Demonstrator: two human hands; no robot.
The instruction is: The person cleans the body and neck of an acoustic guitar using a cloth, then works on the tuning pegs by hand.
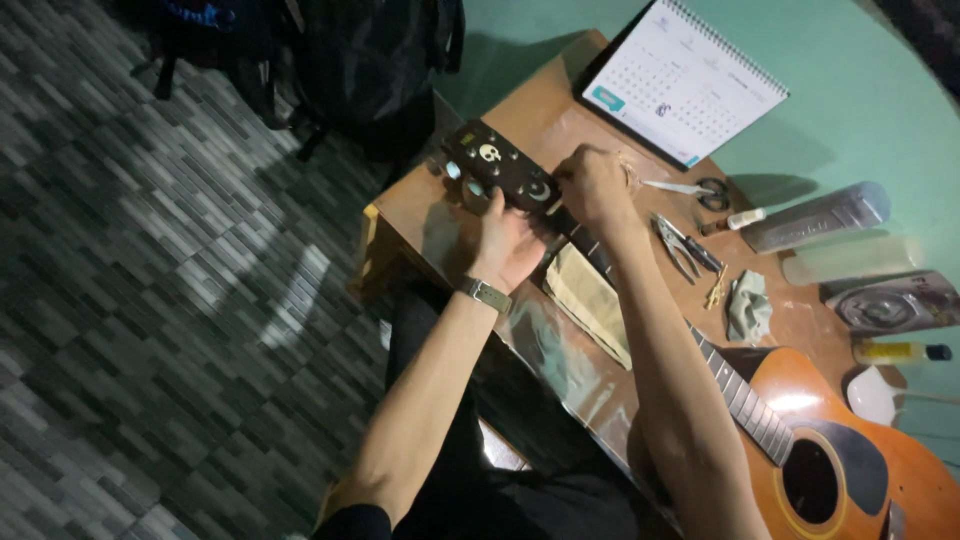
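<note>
Both hands meet at the guitar's head.
The left hand (508,240) grips the headstock (497,165) from 6 o'clock; the right hand (592,185) pinches beside it at 3 o'clock; the neck (735,390) runs toward 4 o'clock.

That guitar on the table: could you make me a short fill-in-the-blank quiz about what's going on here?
1. Both hands work at the guitar's ____, the dark end with tuning pegs.
2. The left hand wears a ____ on its wrist.
3. The scissors lie just below the white spiral-bound ____.
4. Beside the right hand lies a pair of metal ____.

Missing words: headstock; watch; calendar; pliers
</note>
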